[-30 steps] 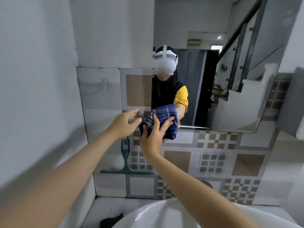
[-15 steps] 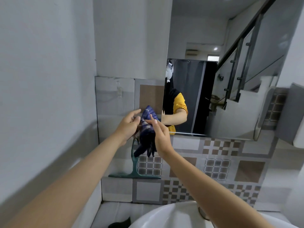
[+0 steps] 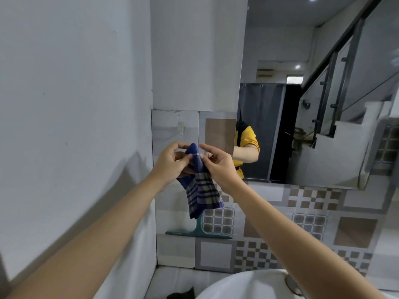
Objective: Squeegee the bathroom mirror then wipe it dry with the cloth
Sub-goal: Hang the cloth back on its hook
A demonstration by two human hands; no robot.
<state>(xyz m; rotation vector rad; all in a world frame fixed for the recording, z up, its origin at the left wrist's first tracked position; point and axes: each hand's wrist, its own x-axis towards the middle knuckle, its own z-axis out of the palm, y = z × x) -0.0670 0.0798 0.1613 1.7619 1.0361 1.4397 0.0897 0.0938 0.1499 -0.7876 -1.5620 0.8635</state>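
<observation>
Cloth: blue plaid cloth (image 3: 199, 186) is up in front of the tiled wall, just left of the mirror (image 3: 313, 104), pinched at its top and hanging loose below the hands.
Left hand: left hand (image 3: 170, 164) is curled in, thumb and fingertips closed on the cloth's upper edge from the left side.
Right hand: right hand (image 3: 218, 165) is part-closed too, thumb and forefinger nipping the same top edge from the right, the other fingers loosely fanned.
Squeegee: green squeegee (image 3: 199, 230) hangs against the tiles right below the cloth's tail, blade level, nobody touching it; the squeegee pass looks done, going by that.
Step in hand: reads like sorting the cloth out, finding an edge or folding it into a pad before it meets the glass.
How it handles: soft, light, floppy; it droops straight down with no stiffness at all. No risk of breaking it, but it bunches and slips through a loose pinch.
Where to hold: best gathered into a flat pad under the palm and fingers, not dangled by a corner, so the wipe presses evenly.
Watch for: the loose tail swinging into the squeegee handle, and a bunched cloth leaving streaks.
Sink: white basin (image 3: 248, 285) sits below, at the bottom of the view, well clear of the hands.
</observation>
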